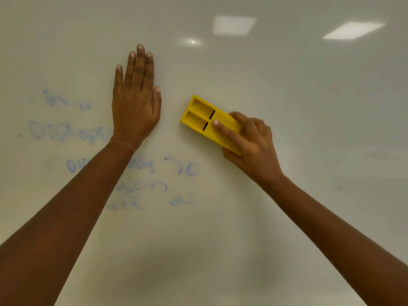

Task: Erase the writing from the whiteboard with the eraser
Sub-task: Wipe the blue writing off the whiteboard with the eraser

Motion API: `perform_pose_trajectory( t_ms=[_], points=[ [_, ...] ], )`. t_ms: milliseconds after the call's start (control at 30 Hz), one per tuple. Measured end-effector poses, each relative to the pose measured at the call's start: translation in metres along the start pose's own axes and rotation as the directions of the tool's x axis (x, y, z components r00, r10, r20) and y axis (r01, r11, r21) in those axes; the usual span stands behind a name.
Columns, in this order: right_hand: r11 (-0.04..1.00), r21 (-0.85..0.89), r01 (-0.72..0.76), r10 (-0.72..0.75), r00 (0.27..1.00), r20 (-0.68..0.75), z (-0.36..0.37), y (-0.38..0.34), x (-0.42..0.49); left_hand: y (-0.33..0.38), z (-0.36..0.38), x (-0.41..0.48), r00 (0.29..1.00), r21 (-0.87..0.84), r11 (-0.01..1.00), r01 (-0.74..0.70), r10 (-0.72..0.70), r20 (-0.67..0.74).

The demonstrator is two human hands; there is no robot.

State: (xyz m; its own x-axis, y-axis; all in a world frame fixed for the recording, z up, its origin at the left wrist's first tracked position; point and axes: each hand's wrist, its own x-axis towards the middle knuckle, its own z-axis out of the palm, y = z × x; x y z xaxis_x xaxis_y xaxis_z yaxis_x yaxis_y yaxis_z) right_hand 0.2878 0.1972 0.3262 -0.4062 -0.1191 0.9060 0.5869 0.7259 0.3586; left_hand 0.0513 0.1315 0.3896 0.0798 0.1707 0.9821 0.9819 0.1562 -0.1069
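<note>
The whiteboard (287,96) fills the whole view. Faint blue writing (66,131) runs in several lines over its left and lower middle part, partly smeared and partly hidden behind my left forearm. A yellow eraser (198,114) with two recessed slots lies flat against the board right of centre, tilted toward the upper left. My right hand (249,142) grips its lower right end, index finger laid along its top. My left hand (135,100) presses flat on the board to the left of the eraser, fingers straight and close together, holding nothing.
Ceiling lights (234,25) reflect as bright patches in the upper right of the glossy board. A small blue smudge (337,188) marks the board at right. A soft shadow lies across the bottom middle.
</note>
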Motion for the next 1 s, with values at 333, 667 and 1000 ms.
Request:
perform_pose_trajectory(
  t_ms=[333, 667, 1000],
  points=[
    [0.904, 0.142, 0.404, -0.428, 0.864, 0.266, 0.034, -0.055, -0.085, -0.008, 0.002, -0.002, 1.000, -0.013, 1.000, -0.019, 0.019, 0.007],
    [0.983, -0.012, 0.185, -0.184, 0.981, 0.067, 0.004, -0.013, 0.033, -0.052, -0.011, -0.008, 1.000, -0.004, 1.000, 0.009, -0.009, 0.025],
    [0.977, 0.067, 0.204, -0.211, 0.971, 0.112, 0.041, -0.073, 0.004, -0.076, -0.013, -0.012, 1.000, -0.046, 0.999, 0.014, -0.014, 0.020]
  ],
)
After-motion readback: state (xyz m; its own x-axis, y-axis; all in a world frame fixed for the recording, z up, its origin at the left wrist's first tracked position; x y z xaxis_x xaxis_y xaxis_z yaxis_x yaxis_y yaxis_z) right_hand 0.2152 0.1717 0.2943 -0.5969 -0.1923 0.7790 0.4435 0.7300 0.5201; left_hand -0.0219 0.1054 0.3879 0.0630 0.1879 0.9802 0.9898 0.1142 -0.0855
